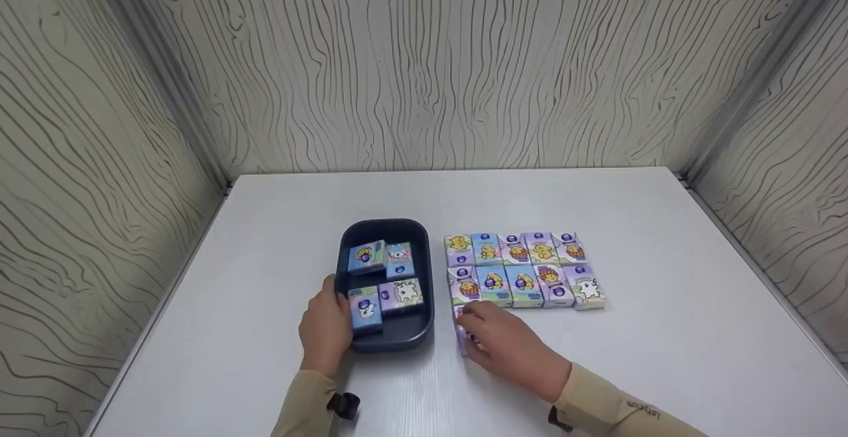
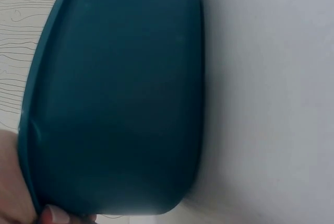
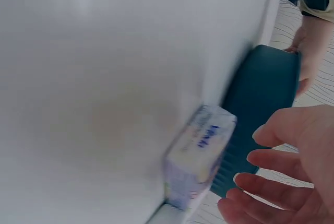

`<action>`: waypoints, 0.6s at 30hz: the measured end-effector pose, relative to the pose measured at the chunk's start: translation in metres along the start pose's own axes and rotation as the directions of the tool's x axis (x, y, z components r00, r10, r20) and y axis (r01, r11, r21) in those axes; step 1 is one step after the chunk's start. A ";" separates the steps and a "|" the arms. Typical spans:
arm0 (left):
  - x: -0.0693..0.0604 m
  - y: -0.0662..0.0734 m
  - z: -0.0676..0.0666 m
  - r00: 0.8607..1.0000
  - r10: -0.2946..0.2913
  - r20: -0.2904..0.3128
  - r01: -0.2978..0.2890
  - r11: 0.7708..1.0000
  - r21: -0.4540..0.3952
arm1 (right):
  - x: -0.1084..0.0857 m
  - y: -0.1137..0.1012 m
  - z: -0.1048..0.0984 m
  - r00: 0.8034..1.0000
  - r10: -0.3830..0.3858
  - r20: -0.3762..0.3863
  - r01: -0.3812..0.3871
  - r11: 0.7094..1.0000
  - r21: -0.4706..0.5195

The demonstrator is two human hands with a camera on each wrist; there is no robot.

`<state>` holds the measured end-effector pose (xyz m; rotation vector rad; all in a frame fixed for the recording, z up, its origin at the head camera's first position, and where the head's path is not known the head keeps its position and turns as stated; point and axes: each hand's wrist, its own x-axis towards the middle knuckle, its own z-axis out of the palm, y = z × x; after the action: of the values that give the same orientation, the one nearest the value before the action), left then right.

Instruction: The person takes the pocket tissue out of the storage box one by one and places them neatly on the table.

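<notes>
A dark teal plastic bin [image 1: 399, 328] stands on the table, with several small cartoon-printed tissue packs [image 1: 401, 293] lying in it. My left hand [image 1: 326, 326] grips the bin's left rim; in the left wrist view the bin's outer wall [image 2: 120, 93] fills much of the picture. Right of the bin, my right hand [image 1: 507, 347] hovers at a single pack [image 1: 462, 339] and partly hides it from the head camera. In the right wrist view that pack [image 3: 201, 145] stands apart from the fingers, which are loosely bent with nothing between them.
Two rows of similar packs [image 1: 527, 285] lie side by side right of the bin, just beyond the right hand. The white table [image 1: 265, 238] is enclosed by wood-patterned panels [image 1: 424, 66] at the back and both sides.
</notes>
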<state>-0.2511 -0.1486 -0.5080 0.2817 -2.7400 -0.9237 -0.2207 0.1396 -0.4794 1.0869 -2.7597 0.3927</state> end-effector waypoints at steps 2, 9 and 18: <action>0.000 -0.001 0.000 1.000 0.003 -0.009 -0.003 1.000 0.001 | 0.011 -0.005 -0.004 1.000 -0.015 -0.025 0.016 1.000 0.015; -0.001 -0.003 0.000 1.000 -0.013 0.006 0.013 1.000 -0.023 | 0.054 -0.024 -0.010 0.999 -0.014 0.049 0.009 0.995 0.097; 0.000 0.000 0.000 0.999 -0.023 0.027 0.023 0.999 -0.025 | 0.098 -0.029 0.007 0.981 0.005 0.196 -0.020 0.997 0.075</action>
<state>-0.2514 -0.1485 -0.5078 0.2991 -2.7527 -0.9747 -0.2729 0.0538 -0.4576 1.1865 -2.9458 0.4176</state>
